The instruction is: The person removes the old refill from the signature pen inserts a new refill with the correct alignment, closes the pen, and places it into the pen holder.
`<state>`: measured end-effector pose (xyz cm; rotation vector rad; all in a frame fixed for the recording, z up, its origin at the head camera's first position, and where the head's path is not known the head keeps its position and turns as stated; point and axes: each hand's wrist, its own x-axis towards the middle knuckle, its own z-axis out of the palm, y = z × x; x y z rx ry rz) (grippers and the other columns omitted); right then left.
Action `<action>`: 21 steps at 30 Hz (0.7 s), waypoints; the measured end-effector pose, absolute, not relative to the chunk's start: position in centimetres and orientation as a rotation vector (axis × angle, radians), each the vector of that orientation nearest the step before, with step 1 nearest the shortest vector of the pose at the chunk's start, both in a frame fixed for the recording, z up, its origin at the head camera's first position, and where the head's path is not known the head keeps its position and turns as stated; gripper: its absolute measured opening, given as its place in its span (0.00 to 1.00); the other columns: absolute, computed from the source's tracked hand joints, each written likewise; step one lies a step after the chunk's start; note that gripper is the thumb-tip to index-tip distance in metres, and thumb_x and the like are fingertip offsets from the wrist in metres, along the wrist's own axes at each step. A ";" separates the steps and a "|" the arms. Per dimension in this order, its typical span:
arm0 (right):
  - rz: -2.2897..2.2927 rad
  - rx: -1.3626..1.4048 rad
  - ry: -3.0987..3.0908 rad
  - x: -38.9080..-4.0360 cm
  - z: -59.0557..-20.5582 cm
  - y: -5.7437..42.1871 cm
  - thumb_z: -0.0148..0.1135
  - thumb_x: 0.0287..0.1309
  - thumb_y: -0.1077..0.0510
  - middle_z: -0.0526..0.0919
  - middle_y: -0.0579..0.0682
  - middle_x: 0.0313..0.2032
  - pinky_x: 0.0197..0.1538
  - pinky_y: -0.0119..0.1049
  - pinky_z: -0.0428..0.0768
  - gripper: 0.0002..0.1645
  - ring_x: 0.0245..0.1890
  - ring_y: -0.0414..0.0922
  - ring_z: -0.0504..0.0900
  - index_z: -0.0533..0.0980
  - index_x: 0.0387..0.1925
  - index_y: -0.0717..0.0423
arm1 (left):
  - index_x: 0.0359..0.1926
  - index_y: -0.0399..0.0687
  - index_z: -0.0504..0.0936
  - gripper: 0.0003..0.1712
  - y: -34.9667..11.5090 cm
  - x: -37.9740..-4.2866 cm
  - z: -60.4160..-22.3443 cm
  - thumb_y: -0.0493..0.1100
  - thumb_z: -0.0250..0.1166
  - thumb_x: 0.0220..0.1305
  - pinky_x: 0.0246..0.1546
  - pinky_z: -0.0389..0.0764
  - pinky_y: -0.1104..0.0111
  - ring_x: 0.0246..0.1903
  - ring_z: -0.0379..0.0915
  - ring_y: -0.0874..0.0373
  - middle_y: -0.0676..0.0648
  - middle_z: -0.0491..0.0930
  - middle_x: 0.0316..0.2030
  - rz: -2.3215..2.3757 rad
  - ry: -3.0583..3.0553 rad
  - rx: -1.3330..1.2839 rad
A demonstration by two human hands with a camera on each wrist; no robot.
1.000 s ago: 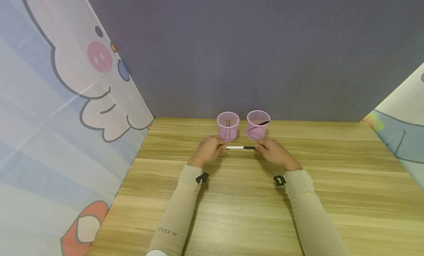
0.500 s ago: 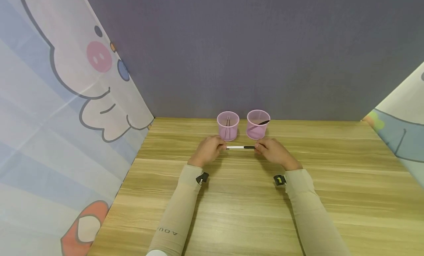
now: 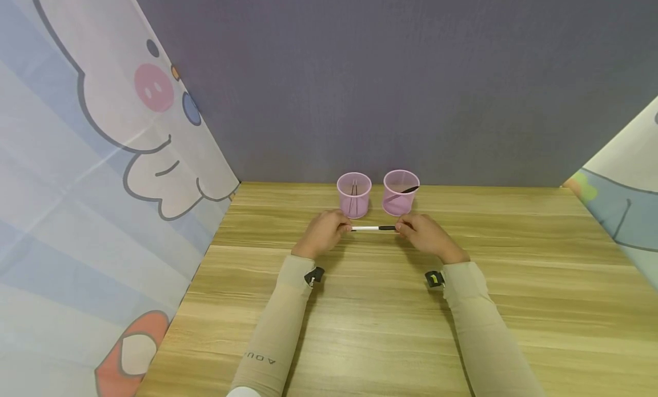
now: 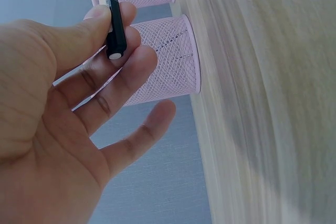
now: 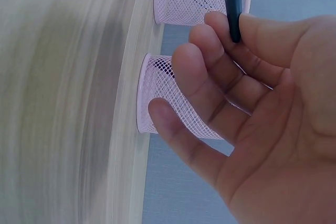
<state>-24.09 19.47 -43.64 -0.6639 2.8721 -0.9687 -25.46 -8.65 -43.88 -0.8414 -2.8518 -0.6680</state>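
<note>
A white pen with black ends (image 3: 366, 228) is stretched level between my two hands, above the table. My left hand (image 3: 323, 234) pinches its left end between thumb and fingers; the left wrist view shows the black clip end (image 4: 116, 32) there. At the other end, the thumb and fingers of my right hand (image 3: 424, 237) pinch the black tapered part (image 5: 232, 6). Just behind the pen stand two pink mesh cups, a left cup (image 3: 347, 207) and a right cup (image 3: 392, 208). Thin dark sticks stand inside the left one. A black pen (image 3: 409, 190) leans in the right one.
The wood-grain table (image 3: 375, 328) stretches out in front of and around the cups. A dark grey panel (image 3: 385, 88) rises right behind them. Cartoon-printed cloth (image 3: 103, 214) hangs along the left side, and more printed cloth (image 3: 627, 191) at the right.
</note>
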 end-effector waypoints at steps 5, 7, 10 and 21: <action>-0.974 -0.663 2.869 -24.0 -43.6 19.5 0.55 0.74 0.60 0.76 0.46 0.25 0.33 0.37 0.71 0.11 0.25 0.42 0.71 0.79 0.36 0.61 | 0.41 0.46 0.90 0.07 -8.7 -25.5 -43.9 0.42 0.67 0.69 0.50 0.84 0.61 0.43 0.84 0.55 0.49 0.86 0.40 -0.661 -2.851 -0.845; -0.974 -0.669 2.870 -24.0 -43.6 19.5 0.55 0.74 0.61 0.76 0.46 0.25 0.32 0.37 0.71 0.10 0.26 0.42 0.71 0.79 0.36 0.61 | 0.41 0.45 0.90 0.07 -8.7 -25.5 -43.9 0.42 0.67 0.69 0.50 0.84 0.61 0.43 0.84 0.55 0.49 0.86 0.39 -0.661 -2.849 -0.848; -0.975 -0.681 2.875 -24.0 -43.6 19.5 0.56 0.73 0.61 0.76 0.46 0.25 0.32 0.37 0.71 0.09 0.26 0.42 0.71 0.79 0.37 0.61 | 0.41 0.45 0.90 0.07 -8.6 -25.5 -43.9 0.42 0.67 0.69 0.49 0.84 0.61 0.42 0.83 0.55 0.49 0.86 0.39 -0.664 -2.848 -0.850; -1.011 -0.729 2.901 -23.9 -43.7 19.5 0.58 0.71 0.61 0.81 0.49 0.28 0.35 0.37 0.74 0.06 0.29 0.42 0.75 0.80 0.37 0.58 | 0.40 0.46 0.90 0.07 -8.6 -25.4 -43.8 0.42 0.67 0.69 0.49 0.83 0.61 0.41 0.83 0.55 0.50 0.86 0.38 -0.678 -2.855 -0.841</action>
